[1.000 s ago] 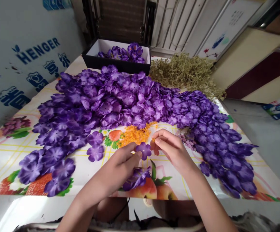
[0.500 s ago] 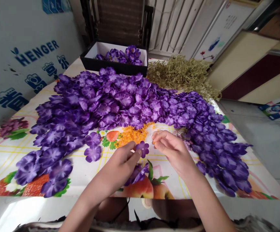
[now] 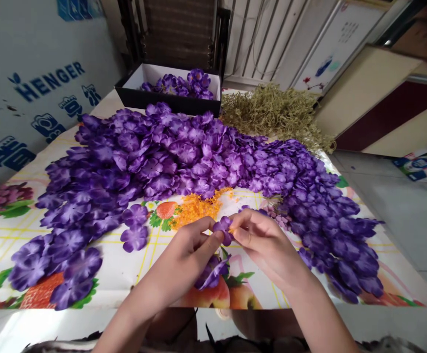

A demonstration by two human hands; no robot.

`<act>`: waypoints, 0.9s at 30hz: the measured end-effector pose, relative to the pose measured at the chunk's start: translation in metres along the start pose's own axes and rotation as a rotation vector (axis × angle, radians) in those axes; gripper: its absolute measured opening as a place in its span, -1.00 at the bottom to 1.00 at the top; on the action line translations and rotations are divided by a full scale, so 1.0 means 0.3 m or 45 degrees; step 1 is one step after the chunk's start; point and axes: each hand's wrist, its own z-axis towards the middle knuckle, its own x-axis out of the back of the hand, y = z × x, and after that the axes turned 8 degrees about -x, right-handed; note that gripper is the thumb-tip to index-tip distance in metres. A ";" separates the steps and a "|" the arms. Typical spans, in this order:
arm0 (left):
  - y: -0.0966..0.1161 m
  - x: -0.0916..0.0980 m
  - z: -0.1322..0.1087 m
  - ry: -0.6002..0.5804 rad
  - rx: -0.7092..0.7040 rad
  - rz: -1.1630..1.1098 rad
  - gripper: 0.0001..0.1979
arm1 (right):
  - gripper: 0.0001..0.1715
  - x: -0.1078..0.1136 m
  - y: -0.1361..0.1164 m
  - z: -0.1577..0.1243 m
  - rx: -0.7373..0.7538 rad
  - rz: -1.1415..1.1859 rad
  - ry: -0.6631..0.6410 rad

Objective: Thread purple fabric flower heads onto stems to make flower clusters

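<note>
My left hand (image 3: 184, 257) pinches a small purple fabric flower (image 3: 223, 229) between thumb and fingers, with more purple petals (image 3: 213, 272) tucked under its palm. My right hand (image 3: 263, 242) is closed in a pinch against the same flower, fingertips touching it; a tiny orange piece seems to sit in them. A small heap of orange flower centres (image 3: 197, 206) lies just beyond both hands. A broad arc of loose purple flowers (image 3: 154, 157) covers the table behind and to both sides.
A black box (image 3: 169, 98) holding purple flowers stands at the far edge. A pile of dry greenish stems (image 3: 276, 115) lies at the back right. The fruit-print tablecloth (image 3: 132, 269) shows near the front edge. A white panel (image 3: 33, 83) lines the left side.
My right hand moved left and met the flower held in my left hand; both hands now pinch it together. The view shifted slightly.
</note>
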 end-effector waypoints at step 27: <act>0.007 0.037 -0.011 0.219 -0.187 0.563 -0.73 | -0.90 0.115 -0.052 0.019 0.386 -0.985 0.582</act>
